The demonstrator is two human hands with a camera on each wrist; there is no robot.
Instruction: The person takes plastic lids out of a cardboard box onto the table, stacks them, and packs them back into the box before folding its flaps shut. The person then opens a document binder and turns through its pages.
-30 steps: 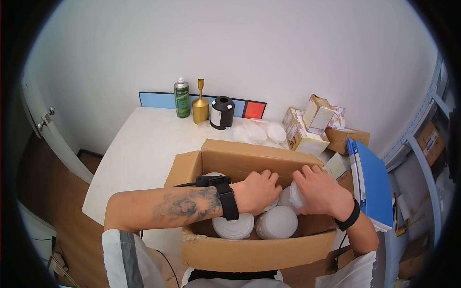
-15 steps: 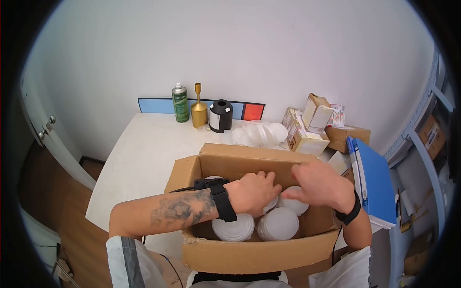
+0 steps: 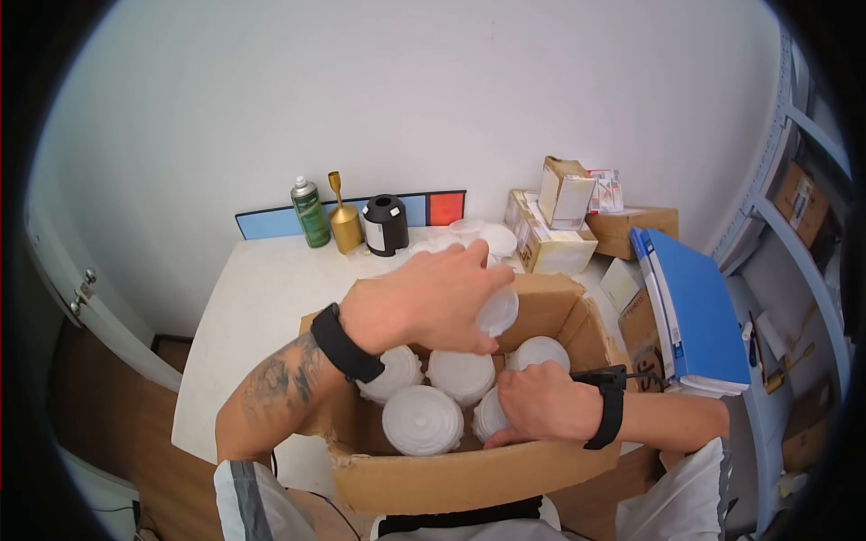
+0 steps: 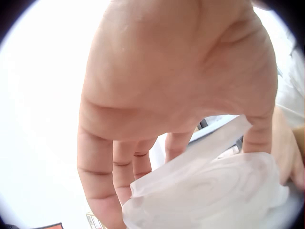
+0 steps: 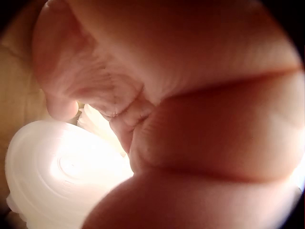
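Translucent plastic container [image 3: 499, 313], one: was pinched between thumb and fingers of the left hand [image 3: 419, 302], above the cardboard box [image 3: 478, 476]. White-lidded tubs [image 3: 422, 421], five visible: sat inside the box. Right hand [image 3: 552, 406]: lay over a tub by the near wall; whether it gripped could not be told. Change: left hand had risen from among the tubs, presumably setting one container apart. Against the earlier frame: right hand had shifted nearer the front wall.
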